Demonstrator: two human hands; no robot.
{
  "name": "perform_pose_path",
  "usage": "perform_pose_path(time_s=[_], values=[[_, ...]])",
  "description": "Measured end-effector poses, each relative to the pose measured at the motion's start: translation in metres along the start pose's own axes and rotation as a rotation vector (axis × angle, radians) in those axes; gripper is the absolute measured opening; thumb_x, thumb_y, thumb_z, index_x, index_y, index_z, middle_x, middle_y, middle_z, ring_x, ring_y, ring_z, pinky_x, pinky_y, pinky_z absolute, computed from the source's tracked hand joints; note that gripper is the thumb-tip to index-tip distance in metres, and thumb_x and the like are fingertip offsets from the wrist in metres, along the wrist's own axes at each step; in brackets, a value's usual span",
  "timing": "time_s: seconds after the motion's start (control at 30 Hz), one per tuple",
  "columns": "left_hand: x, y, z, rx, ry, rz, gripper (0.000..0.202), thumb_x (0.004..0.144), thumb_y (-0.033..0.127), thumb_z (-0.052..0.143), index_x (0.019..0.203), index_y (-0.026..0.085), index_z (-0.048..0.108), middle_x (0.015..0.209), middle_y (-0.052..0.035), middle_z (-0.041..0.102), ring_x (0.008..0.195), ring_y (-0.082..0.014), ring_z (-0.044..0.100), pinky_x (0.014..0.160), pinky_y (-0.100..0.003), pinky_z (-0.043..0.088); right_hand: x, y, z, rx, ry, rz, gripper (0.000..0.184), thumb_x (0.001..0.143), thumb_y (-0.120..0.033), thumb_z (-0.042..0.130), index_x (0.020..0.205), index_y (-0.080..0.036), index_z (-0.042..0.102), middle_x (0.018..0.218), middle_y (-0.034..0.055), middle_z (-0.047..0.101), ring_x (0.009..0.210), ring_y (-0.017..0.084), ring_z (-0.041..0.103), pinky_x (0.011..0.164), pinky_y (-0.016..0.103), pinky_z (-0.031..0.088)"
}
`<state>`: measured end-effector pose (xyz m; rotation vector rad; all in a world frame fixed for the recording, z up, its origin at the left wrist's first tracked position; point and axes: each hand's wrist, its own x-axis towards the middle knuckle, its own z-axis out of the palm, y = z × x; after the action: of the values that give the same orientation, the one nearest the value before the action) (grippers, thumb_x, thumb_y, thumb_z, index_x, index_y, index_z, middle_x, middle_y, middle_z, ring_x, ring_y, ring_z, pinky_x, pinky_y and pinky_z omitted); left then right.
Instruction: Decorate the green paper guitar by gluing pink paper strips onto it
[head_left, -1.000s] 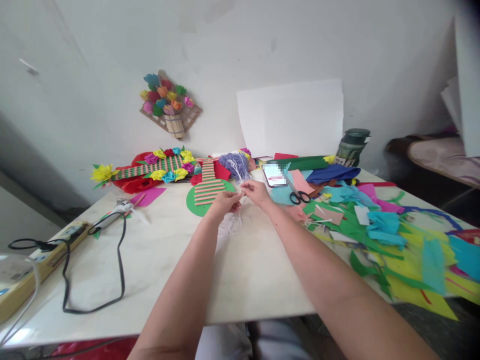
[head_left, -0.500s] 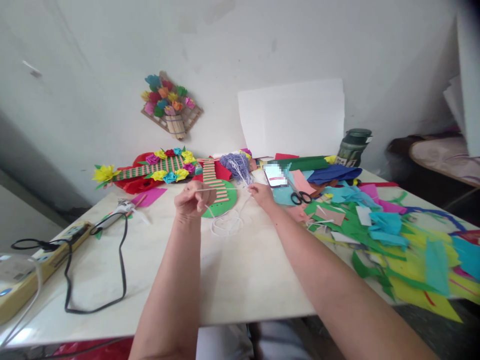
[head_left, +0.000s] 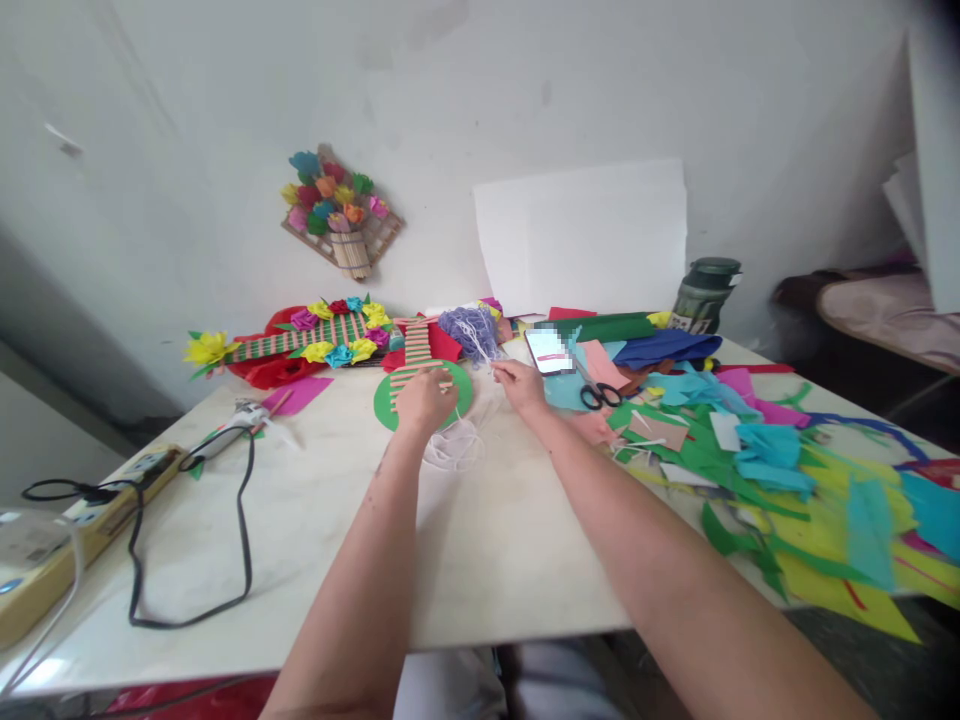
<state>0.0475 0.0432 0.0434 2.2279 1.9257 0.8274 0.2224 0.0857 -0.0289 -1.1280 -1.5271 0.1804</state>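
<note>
My right hand point(head_left: 519, 387) pinches white string whose strands run up to a tangle of purple yarn point(head_left: 466, 335). To its left, my left hand point(head_left: 426, 400) is closed, with white string hanging from it. That hand is in front of a green paper disc point(head_left: 385, 404), which has striped pink sticks across it and a striped neck; whether it touches the disc I cannot tell. Loose loops of white string point(head_left: 455, 448) lie on the table just below the disc.
Black-handled scissors point(head_left: 601, 396) and a phone point(head_left: 550, 352) lie right of my hands, beside scattered coloured paper point(head_left: 772, 455). A flower-trimmed stick guitar point(head_left: 300, 338) lies back left. A power strip point(head_left: 124, 515) and black cable occupy the left side. A dark bottle point(head_left: 705, 295) stands back right.
My left hand has moved right and slightly forward, closer to my right hand. The string stretched between both hands no longer shows taut. My right hand has barely moved.
</note>
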Motion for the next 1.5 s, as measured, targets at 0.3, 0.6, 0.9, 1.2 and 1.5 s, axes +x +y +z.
perform_pose_path(time_s=[0.3,0.6,0.9,1.2,1.5], values=[[-0.008,0.015,0.036,-1.266,-0.405,-0.211,0.042,0.069,0.030,0.066,0.105,0.011,0.055,0.082,-0.0057,0.063,0.055,-0.0093,0.059,0.059,-0.025,0.049,-0.006,-0.018,0.001,-0.171,-0.081,-0.215,0.021,0.078,-0.016,0.048,0.089,-0.019,0.066,0.095,0.0067,0.067,0.092,0.017,0.060,0.084,0.028,0.046],[-0.005,-0.001,0.021,-1.192,-0.567,-0.090,0.028,0.061,0.035,0.071,0.062,0.011,0.055,0.043,0.0040,0.048,0.034,-0.0040,0.041,0.035,-0.017,0.031,-0.006,-0.016,-0.001,-0.088,-0.114,-0.299,0.032,0.073,-0.015,0.043,0.100,-0.014,0.062,0.104,0.0109,0.062,0.100,0.019,0.056,0.092,0.032,0.043],[-0.008,-0.001,0.013,-1.210,-0.728,-0.136,0.025,0.061,0.027,0.073,0.074,0.010,0.062,0.046,0.0027,0.051,0.036,-0.0044,0.043,0.036,-0.016,0.032,-0.003,-0.007,0.000,-0.040,-0.108,-0.234,0.044,0.065,-0.004,0.036,0.099,-0.015,0.063,0.105,0.0079,0.064,0.101,0.017,0.057,0.092,0.031,0.043],[-0.016,0.004,0.006,-1.191,-0.837,-0.057,0.013,0.065,0.022,0.069,0.068,0.011,0.062,0.043,0.0019,0.051,0.034,-0.0044,0.039,0.033,-0.017,0.026,-0.002,-0.006,0.004,-0.059,-0.068,-0.215,0.036,0.070,-0.008,0.043,0.097,-0.016,0.065,0.103,0.0078,0.066,0.099,0.017,0.059,0.092,0.031,0.043],[-0.011,-0.020,-0.044,-1.464,-0.501,0.536,0.043,0.052,0.054,0.070,0.041,0.017,0.051,0.028,0.0019,0.035,0.028,-0.0093,0.036,0.032,-0.022,0.027,0.002,0.010,0.000,-0.062,-0.004,0.073,0.022,0.075,-0.017,0.046,0.083,-0.015,0.066,0.091,0.0090,0.068,0.088,0.019,0.062,0.082,0.030,0.047]])
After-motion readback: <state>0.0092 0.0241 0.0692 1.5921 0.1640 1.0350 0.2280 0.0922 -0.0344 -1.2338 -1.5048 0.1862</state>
